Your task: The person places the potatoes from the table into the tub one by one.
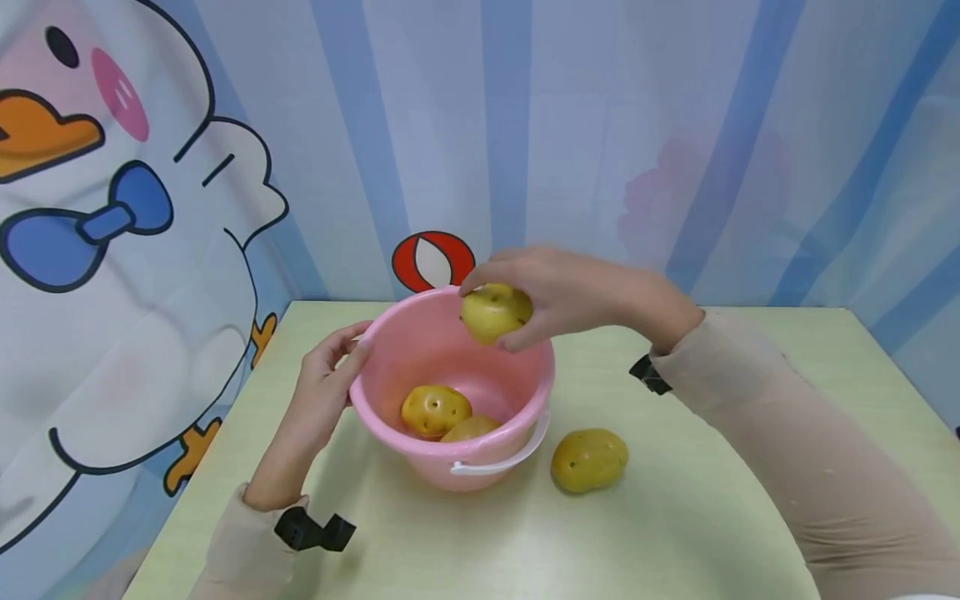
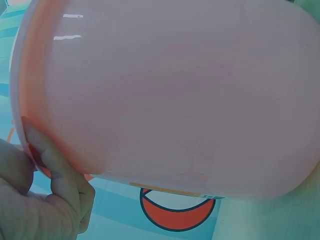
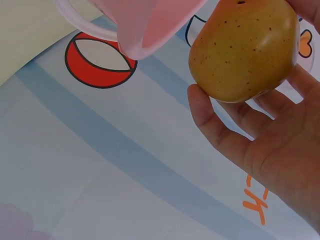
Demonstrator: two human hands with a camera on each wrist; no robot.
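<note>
A pink bucket (image 1: 450, 462) with a white handle (image 1: 502, 461) stands tilted a little on the table. My left hand (image 1: 318, 387) grips its rim at the left, thumb on the near side; the left wrist view shows the fingers on the bucket's pink wall (image 2: 170, 100). My right hand (image 1: 558, 292) holds a yellow potato (image 1: 495, 313) over the bucket's far right rim, fingers and thumb around it; the right wrist view shows the same potato (image 3: 245, 50) speckled brown. Inside the bucket lie one potato (image 1: 435, 410) and another (image 1: 471, 429), partly hidden by the near wall.
One more potato (image 1: 589, 461) lies on the pale green table (image 1: 712, 517) to the right of the bucket. Behind the table hangs a blue-striped curtain (image 1: 570, 150) with a printed duck at the left. Small black devices (image 1: 313, 530) sit on both wrists.
</note>
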